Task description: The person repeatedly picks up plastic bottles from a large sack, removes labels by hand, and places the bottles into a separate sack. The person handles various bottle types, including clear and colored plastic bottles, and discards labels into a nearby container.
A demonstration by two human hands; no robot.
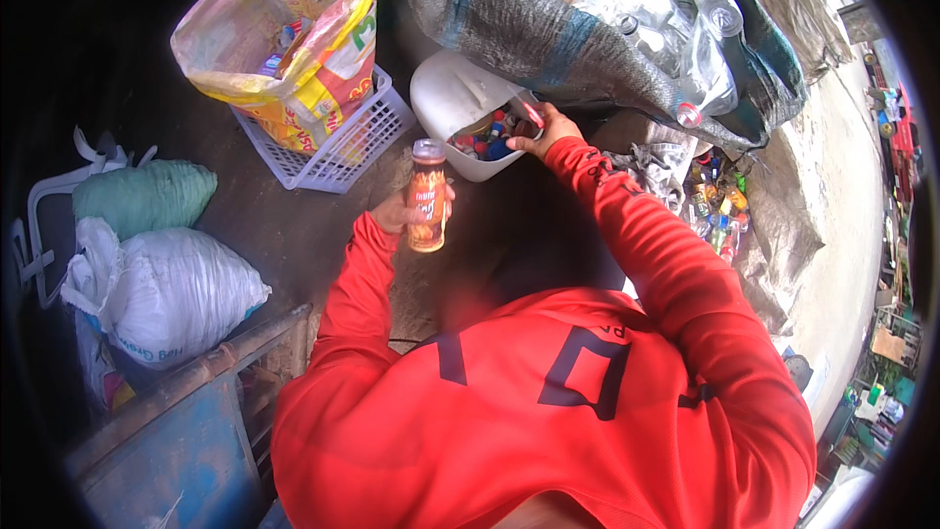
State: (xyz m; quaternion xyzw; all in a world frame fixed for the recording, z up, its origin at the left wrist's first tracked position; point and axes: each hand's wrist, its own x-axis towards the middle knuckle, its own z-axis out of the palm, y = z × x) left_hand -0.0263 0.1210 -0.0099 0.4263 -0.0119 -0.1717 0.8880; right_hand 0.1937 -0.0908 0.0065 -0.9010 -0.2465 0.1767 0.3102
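My left hand is wrapped round a plastic bottle with a brown and orange label. The bottle stands nearly upright in my grip, its pale top pointing away from me. To its right, my right hand is at the mouth of a white plastic container lying tilted. Inside lie several bottle caps, red, blue and other colours. A small red and white thing shows at my right fingertips; its kind is not clear. The fingers look bent around it, and the palm is hidden.
A printed sack stands in a lilac plastic basket at the far left. A large dark woven sack full of clear bottles lies far right. Small bottles are heaped right. Tied sacks and a blue metal panel are left.
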